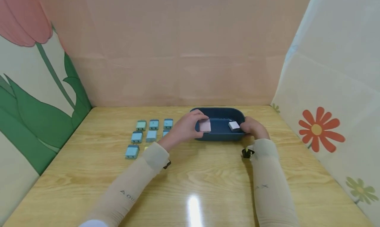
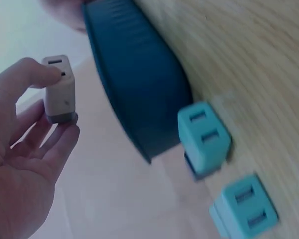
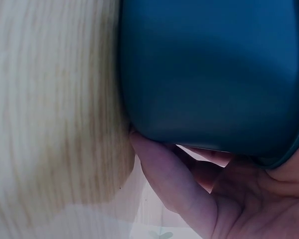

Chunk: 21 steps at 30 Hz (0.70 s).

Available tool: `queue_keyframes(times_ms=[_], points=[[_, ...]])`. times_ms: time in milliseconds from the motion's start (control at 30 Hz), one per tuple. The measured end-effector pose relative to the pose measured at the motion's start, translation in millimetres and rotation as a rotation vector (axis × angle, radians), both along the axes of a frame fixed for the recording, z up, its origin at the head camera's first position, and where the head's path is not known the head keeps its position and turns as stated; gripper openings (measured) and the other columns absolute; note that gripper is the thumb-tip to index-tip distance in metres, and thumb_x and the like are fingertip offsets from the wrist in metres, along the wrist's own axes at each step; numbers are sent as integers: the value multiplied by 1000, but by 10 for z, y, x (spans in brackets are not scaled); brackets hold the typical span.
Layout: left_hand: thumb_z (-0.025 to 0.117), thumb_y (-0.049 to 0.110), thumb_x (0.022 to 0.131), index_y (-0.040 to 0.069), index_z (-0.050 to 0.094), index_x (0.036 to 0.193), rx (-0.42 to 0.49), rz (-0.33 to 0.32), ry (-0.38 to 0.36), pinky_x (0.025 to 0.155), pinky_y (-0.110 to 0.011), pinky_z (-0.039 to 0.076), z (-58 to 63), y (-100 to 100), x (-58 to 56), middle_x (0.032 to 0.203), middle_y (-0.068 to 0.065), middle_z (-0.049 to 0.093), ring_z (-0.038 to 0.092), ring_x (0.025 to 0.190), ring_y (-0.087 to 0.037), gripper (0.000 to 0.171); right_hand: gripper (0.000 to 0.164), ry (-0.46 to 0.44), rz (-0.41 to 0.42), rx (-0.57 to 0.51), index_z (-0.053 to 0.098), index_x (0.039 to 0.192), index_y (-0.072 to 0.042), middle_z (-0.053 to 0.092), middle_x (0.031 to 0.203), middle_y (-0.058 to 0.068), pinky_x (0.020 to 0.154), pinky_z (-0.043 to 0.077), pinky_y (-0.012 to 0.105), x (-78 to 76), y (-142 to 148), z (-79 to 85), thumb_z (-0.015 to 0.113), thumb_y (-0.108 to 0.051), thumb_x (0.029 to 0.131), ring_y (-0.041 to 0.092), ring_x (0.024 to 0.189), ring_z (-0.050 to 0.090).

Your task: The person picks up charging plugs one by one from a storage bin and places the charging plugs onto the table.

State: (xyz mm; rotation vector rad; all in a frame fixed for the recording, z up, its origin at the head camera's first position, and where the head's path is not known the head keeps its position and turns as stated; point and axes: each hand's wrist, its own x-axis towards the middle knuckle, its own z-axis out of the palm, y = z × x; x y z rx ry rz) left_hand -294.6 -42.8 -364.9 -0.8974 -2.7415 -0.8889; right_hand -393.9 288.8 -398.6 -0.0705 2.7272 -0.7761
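Observation:
A pale pink USB charger (image 1: 205, 125) with two ports is pinched between the thumb and fingers of my left hand (image 1: 187, 125), over the left part of a dark blue plastic bin (image 1: 219, 137). In the left wrist view the charger (image 2: 60, 94) is held upright, thumb on its port face, apart from the bin (image 2: 134, 74). My right hand (image 1: 254, 127) grips the bin's right end; the right wrist view shows its thumb against the outer wall (image 3: 209, 74). Inside the bin, near that hand, lies a white charger (image 1: 234, 126).
Left of the bin, several blue and green USB chargers (image 1: 137, 137) stand in rows on the wooden table (image 1: 207, 174). A yellow one (image 1: 146, 148) is mostly hidden by my left forearm. A pink backdrop (image 1: 178, 55) rises behind, with printed panels (image 1: 323, 72) at the sides.

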Motion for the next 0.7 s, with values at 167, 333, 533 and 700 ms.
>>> queue_keyframes(times_ms=[167, 333, 533, 700], points=[[81, 12, 96, 13, 64, 150, -12, 36, -30, 101, -43, 63, 3, -281, 36, 145, -5, 65, 69, 125, -28, 56, 43, 2, 7, 2, 56, 128, 22, 64, 114, 29, 79, 65, 41, 2, -21, -16, 43, -4, 97, 34, 89, 72], [82, 10, 94, 12, 66, 148, 28, 69, -43, 100, -43, 63, -22, -506, 30, 141, -6, 66, 69, 123, -30, 56, 40, 25, 20, 29, 58, 122, 21, 66, 111, 30, 78, 61, 37, 18, -9, -17, 45, -5, 95, 35, 89, 70], [83, 10, 94, 12, 66, 147, 31, 77, -63, 103, -43, 62, -7, -619, 24, 141, -5, 66, 67, 125, -27, 56, 38, 41, 30, 63, 61, 119, 19, 67, 108, 28, 85, 56, 38, 27, 21, -20, 47, -8, 95, 36, 94, 67], [85, 10, 93, 9, 66, 147, 17, 71, -92, 107, -42, 62, 28, -713, 38, 141, -4, 66, 67, 127, -23, 58, 43, 5, 18, 42, 57, 128, 21, 67, 114, 31, 81, 58, 37, -4, 37, -30, 44, -6, 97, 34, 91, 70]])
